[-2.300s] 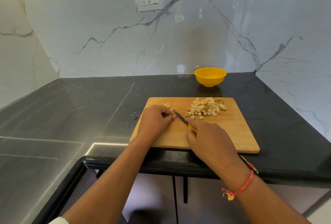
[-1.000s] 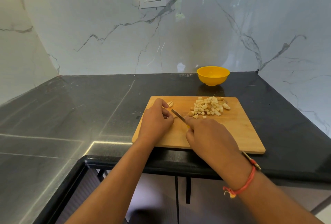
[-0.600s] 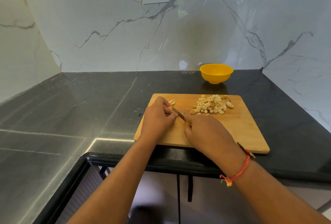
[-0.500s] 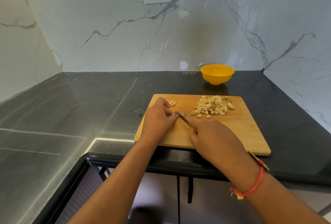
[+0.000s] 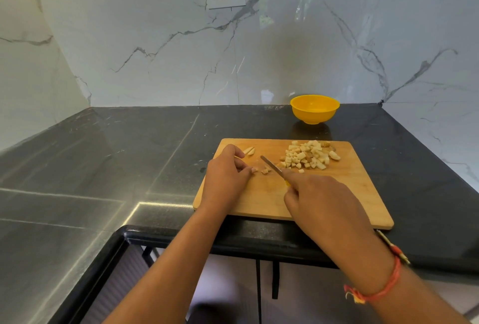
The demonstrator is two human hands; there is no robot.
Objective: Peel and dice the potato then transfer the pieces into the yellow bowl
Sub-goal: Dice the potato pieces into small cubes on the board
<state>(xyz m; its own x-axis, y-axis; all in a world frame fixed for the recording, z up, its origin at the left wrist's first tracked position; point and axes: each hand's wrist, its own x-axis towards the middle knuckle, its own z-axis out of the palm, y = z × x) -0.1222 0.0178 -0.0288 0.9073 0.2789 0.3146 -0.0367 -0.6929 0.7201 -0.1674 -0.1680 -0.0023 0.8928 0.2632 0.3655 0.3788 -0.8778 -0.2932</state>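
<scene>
**Dicing on the board, bowl empty**

Diced potato pile [image 5: 309, 155] sits on the far right of the cutting board [image 5: 350, 194]; too many cubes to count. Two uncut slices [image 5: 248, 150] lie far left, and a couple of loose cubes [image 5: 265, 171] beside the blade. Left hand [image 5: 225, 178] is curled, fingertips pinching a small potato bit [image 5: 254, 169]. Right hand [image 5: 318, 199] grips the one knife [image 5: 272, 165], tip angled far-left. One yellow bowl [image 5: 315, 109] stands on the worktop [image 5: 129, 155] behind the board.

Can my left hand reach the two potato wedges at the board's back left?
Probably yes: the potato wedges lie just beyond the left hand on the cutting board, nothing between, though it holds a potato piece.
</scene>
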